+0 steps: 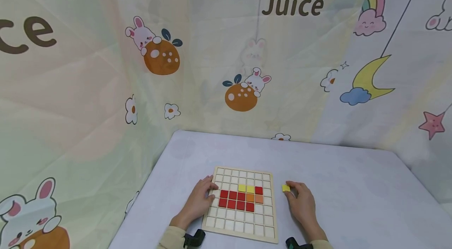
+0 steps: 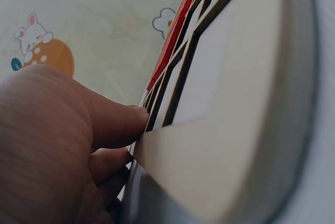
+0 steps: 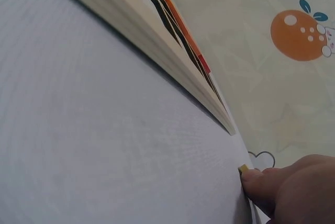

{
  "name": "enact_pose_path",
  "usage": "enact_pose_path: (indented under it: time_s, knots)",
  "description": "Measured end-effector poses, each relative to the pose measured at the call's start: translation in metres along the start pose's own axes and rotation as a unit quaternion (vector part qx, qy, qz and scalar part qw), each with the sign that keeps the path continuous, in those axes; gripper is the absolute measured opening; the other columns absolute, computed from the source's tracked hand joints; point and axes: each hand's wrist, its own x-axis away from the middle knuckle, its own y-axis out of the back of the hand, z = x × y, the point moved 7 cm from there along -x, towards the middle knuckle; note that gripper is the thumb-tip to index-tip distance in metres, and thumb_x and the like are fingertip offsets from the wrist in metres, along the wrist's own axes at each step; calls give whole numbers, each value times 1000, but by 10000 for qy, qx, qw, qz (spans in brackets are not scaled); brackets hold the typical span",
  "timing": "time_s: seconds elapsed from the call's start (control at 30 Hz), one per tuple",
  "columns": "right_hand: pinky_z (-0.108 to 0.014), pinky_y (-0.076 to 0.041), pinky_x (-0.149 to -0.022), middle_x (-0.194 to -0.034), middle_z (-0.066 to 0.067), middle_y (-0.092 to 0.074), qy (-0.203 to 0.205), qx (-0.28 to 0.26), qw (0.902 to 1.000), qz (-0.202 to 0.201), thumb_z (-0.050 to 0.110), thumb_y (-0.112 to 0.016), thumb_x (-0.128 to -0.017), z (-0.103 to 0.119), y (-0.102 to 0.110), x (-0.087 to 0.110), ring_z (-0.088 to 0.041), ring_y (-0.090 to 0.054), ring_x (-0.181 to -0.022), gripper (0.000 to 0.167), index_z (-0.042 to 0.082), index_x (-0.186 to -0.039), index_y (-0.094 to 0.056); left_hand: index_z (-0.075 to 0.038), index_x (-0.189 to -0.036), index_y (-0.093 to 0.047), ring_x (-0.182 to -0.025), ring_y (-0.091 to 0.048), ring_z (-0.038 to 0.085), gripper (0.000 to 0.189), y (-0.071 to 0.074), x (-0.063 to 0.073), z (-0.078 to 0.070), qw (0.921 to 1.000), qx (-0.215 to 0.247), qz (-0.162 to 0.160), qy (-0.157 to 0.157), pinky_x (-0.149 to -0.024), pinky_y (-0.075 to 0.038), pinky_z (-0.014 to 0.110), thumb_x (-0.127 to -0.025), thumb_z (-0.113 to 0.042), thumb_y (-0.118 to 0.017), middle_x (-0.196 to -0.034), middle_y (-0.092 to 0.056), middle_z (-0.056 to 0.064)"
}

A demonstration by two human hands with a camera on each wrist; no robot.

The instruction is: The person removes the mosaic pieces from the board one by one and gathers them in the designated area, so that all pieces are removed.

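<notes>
A wooden grid board (image 1: 240, 234) with white square cells lies on the table. Red tiles (image 1: 231, 204), orange tiles (image 1: 259, 199) and two yellow tiles (image 1: 246, 188) fill cells around its middle. My left hand (image 1: 196, 201) holds the board's left edge; the left wrist view shows the thumb (image 2: 118, 122) at the rim and other fingers lower at the side, partly hidden. To the right of the board, apart from it, my right hand (image 1: 301, 204) pinches a yellow tile (image 1: 285, 188) between thumb and fingers. Only a sliver of that tile shows in the right wrist view.
The white table (image 1: 360, 194) extends beyond both hands, with its far edge against a printed fabric backdrop (image 1: 212, 45) of rabbits, oranges and flowers. Dark wrist devices (image 1: 194, 239) sit at both sleeves, near the board's front corners.
</notes>
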Motion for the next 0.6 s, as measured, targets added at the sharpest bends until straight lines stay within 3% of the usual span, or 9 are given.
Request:
enact_pose_path:
  time_s: [0.4, 0.6]
  knots:
    - [-56, -46, -99, -116, -17, -62, 18, -8, 10000, -19, 3, -70, -86, 2, 1, 1, -38, -55, -116, 30, 1, -115, -66, -15, -103, -63, -143, -31, 33, 21, -1, 0, 2, 10000, -6, 27, 79, -121, -19, 50, -88, 0, -62, -151, -41, 15]
    - [-55, -48, -96, -115, -17, -62, -111, -342, 9993, -135, 5, -67, -87, 2, 6, 3, -36, -57, -113, 27, 2, -114, -66, -16, -104, -63, -144, -30, 32, 20, -1, 0, 3, 9999, 37, 60, 141, -121, -18, 48, -89, -2, -62, -151, -41, 13]
